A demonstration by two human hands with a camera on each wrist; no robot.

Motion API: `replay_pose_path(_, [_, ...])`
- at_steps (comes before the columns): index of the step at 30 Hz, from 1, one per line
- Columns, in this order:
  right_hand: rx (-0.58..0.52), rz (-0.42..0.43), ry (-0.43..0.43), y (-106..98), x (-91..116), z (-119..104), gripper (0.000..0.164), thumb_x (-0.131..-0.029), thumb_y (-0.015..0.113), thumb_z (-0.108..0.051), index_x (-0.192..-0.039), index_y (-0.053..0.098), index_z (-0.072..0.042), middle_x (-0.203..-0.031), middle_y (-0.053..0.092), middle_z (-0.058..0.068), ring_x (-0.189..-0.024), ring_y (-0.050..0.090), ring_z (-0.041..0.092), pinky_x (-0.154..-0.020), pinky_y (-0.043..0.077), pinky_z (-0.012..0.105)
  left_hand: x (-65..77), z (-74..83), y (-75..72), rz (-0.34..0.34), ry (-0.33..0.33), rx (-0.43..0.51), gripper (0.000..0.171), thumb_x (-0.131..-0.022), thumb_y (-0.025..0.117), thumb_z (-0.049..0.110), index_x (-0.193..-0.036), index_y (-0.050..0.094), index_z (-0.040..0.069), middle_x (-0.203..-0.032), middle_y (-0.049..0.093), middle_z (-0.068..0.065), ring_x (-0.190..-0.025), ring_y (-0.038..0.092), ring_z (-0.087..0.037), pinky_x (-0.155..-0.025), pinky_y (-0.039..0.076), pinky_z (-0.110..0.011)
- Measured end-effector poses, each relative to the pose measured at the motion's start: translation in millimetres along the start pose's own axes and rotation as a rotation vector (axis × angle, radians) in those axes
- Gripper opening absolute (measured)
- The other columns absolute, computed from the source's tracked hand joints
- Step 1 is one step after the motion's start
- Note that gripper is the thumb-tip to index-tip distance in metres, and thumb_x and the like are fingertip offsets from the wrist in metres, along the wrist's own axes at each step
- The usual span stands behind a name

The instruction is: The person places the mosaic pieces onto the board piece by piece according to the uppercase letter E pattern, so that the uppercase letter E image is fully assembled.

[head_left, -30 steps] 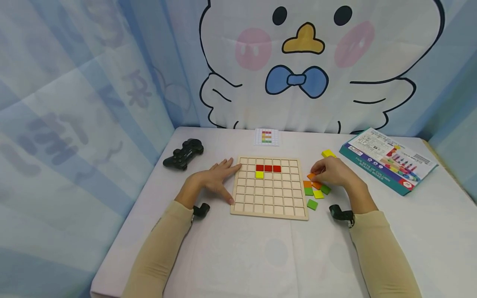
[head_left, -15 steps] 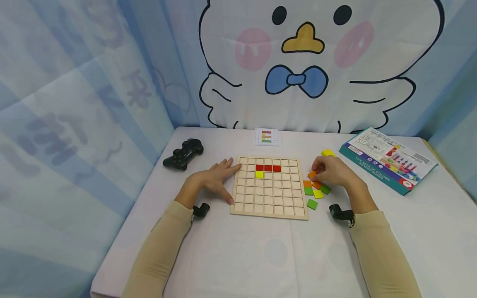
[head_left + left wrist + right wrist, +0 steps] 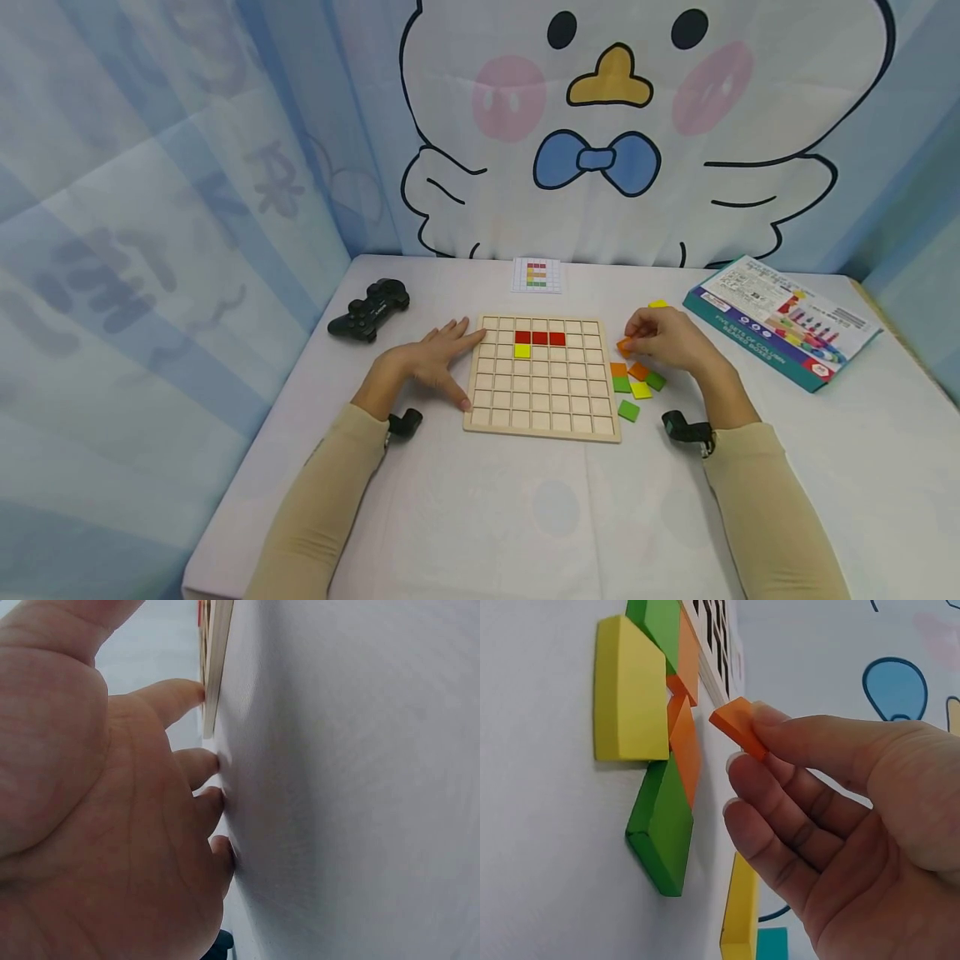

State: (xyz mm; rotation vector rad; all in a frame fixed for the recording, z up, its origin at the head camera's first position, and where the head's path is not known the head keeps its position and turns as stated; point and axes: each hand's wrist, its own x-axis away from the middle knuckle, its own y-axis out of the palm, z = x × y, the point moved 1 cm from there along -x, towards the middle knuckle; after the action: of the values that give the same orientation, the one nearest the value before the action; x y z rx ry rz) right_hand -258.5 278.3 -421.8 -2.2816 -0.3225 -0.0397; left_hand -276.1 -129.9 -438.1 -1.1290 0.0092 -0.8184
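My right hand [image 3: 667, 337] pinches an orange square tile [image 3: 739, 724] between thumb and fingers, just right of the wooden grid board [image 3: 540, 436]. Below that hand lie loose tiles, among them a yellow tile [image 3: 634, 697], a green tile [image 3: 662, 825] and another orange tile [image 3: 685, 742]. On the board, a row of three red tiles [image 3: 540, 339] sits in the second row of cells, with one yellow tile [image 3: 522, 352] under the leftmost. My left hand [image 3: 431, 362] is spread at the board's left side, thumb and index fingertip at its edge; the left wrist view shows straight fingers.
A pattern card [image 3: 536, 276] lies behind the board. At the back left is a black game controller [image 3: 370, 311]. A teal and white box [image 3: 783, 321] lies at the right, near a yellow tile [image 3: 657, 303] half hidden behind the right hand.
My right hand has drawn the orange tile slightly up and to the left, off the loose tiles. The left hand and the board stay put.
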Motion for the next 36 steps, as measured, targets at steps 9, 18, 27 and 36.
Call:
replay_pose_path(9, [-0.048, 0.021, -0.011, 1.6, -2.1, -2.3, 0.017, -0.101, 0.07, -0.016, -0.115, 0.073, -0.008, -0.112, 0.067, 0.014, -0.095, 0.06, 0.029, -0.075, 0.055, 0.023, -1.3, -1.5, 0.6, -0.006, -0.009, -0.005, 0.136, -0.066, 0.093, 0.06, -0.169, 0.011, 0.027, -0.176, -0.009, -0.009, -0.163, -0.012, -0.028, -0.132, -0.004, -0.052])
replay_pose_path(18, [-0.123, 0.029, -0.103, 4.8, -2.4, -15.0, 0.029, -0.098, 0.072, -0.011, -0.127, 0.07, -0.009, -0.121, 0.07, 0.014, -0.102, 0.06, 0.029, -0.083, 0.053, 0.018, -1.7, -2.0, 0.8, -0.01, -0.017, -0.012, 0.136, -0.067, 0.093, 0.061, -0.169, 0.009, 0.029, -0.176, -0.009, -0.007, -0.163, -0.013, -0.027, -0.132, -0.004, -0.051])
replay_pose_path(27, [-0.211, 0.073, -0.152, 13.1, 0.7, -36.0, 0.034, -0.097, 0.075, -0.016, -0.128, 0.07, -0.006, -0.118, 0.072, 0.016, -0.096, 0.061, 0.029, -0.081, 0.052, 0.012, -1.2, -1.4, 0.6, -0.008, -0.012, -0.01, 0.136, -0.066, 0.093, 0.06, -0.169, 0.01, 0.029, -0.176, -0.009, -0.008, -0.163, -0.013, -0.027, -0.132, -0.004, -0.051])
replay_pose_path(36, [-0.232, 0.063, -0.145, 31.2, -7.8, -46.4, 0.031, -0.096, 0.077, -0.018, -0.125, 0.072, -0.008, -0.114, 0.071, 0.013, -0.096, 0.06, 0.029, -0.079, 0.053, 0.013, -0.5, -1.2, 0.2, -0.008, -0.011, -0.008, 0.136, -0.067, 0.093, 0.061, -0.169, 0.009, 0.028, -0.176, -0.009, -0.008, -0.163, -0.013, -0.028, -0.132, -0.004, -0.051])
